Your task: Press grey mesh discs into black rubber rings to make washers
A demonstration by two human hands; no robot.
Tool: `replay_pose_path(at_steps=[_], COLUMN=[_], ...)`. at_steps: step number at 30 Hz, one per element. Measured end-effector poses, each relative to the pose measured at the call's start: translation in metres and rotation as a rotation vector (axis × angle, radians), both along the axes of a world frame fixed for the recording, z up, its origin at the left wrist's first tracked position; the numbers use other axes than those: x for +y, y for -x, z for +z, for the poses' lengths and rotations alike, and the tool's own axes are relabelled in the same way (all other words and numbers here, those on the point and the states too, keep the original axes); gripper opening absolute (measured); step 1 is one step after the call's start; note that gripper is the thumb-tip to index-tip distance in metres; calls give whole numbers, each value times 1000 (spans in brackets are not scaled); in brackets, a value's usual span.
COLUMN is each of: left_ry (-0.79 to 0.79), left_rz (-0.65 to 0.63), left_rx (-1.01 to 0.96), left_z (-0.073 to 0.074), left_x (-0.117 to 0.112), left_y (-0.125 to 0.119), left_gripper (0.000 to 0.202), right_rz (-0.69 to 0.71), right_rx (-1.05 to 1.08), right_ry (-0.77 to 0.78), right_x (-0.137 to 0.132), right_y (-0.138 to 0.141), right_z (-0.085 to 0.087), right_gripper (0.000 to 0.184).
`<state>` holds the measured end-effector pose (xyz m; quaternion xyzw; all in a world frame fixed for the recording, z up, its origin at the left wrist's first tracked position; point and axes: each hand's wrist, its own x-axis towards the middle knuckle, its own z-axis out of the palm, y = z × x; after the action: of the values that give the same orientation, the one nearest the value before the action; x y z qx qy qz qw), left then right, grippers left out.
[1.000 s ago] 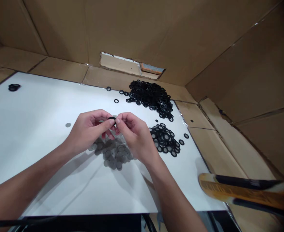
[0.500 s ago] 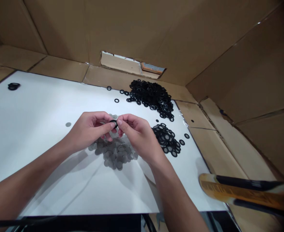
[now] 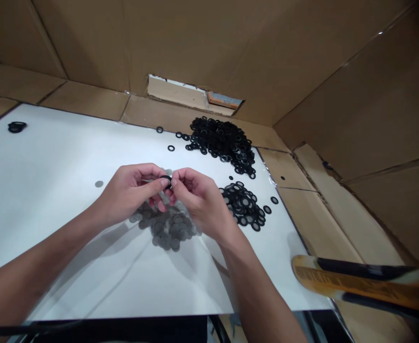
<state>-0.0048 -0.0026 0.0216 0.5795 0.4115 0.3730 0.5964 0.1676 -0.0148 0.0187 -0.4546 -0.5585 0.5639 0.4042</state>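
My left hand [image 3: 131, 193] and my right hand [image 3: 197, 197] meet above the white board [image 3: 52, 190], fingertips pinched together on one small black ring [image 3: 165, 179]. Directly under them lies a heap of grey round discs [image 3: 166, 226]. A large pile of black rings [image 3: 220, 138] sits at the far edge of the board. A smaller cluster of black rings with grey centres [image 3: 245, 205] lies just right of my right hand.
A lone grey disc [image 3: 98, 184] lies left of my hands, and a small black clump [image 3: 15, 126] sits at the far left corner. Cardboard walls [image 3: 302, 71] enclose the board. An orange and black tool [image 3: 359, 281] lies at the lower right.
Both hands stay pinched on the ring; the fingers shift slightly and the view drifts a little.
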Motion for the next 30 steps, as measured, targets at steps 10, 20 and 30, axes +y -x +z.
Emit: replay_pose_path(at_steps=[10, 20, 30], left_ry=[-16, -16, 63], left_rz=[64, 109, 77], left_rx=[5, 53, 33], left_z=[1, -1, 0], left_x=[-3, -1, -1], left_y=[0, 0, -1], left_gripper=[5, 11, 15], right_rz=[-40, -81, -32], right_rx=[-112, -108, -76], right_ry=[-91, -75, -60], right_x=[-3, 1, 0], right_y=[0, -1, -2], right_z=[5, 6, 5], right_gripper=[17, 16, 17])
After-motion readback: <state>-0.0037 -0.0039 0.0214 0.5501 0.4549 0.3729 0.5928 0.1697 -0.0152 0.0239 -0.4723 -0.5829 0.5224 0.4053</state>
